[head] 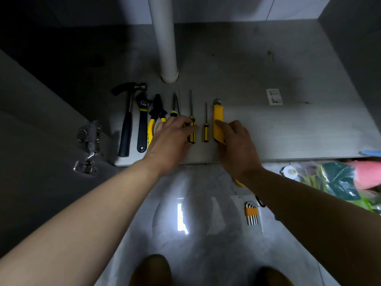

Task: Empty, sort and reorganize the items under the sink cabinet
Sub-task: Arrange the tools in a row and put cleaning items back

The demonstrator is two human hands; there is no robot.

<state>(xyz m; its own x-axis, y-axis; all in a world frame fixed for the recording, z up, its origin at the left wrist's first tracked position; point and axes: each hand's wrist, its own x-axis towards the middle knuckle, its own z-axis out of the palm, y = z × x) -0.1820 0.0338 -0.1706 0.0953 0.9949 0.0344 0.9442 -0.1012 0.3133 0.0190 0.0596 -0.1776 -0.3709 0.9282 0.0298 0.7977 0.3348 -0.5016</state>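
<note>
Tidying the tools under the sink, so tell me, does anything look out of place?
The tools on the cabinet floor lie in a neat parallel row. Only the hex key set stands out: it lies on the tiles outside, apart from them.

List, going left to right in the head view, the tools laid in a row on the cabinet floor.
Hammer → adjustable wrench → pliers → thin screwdriver → long screwdriver → small screwdriver → yellow utility knife.

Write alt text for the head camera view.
Two hands reach a row of tools on the under-sink cabinet floor: the left hand rests on a screwdriver, the right hand touches a yellow utility knife. Hammer, wrench and pliers lie leftward, hex keys outside.
</note>
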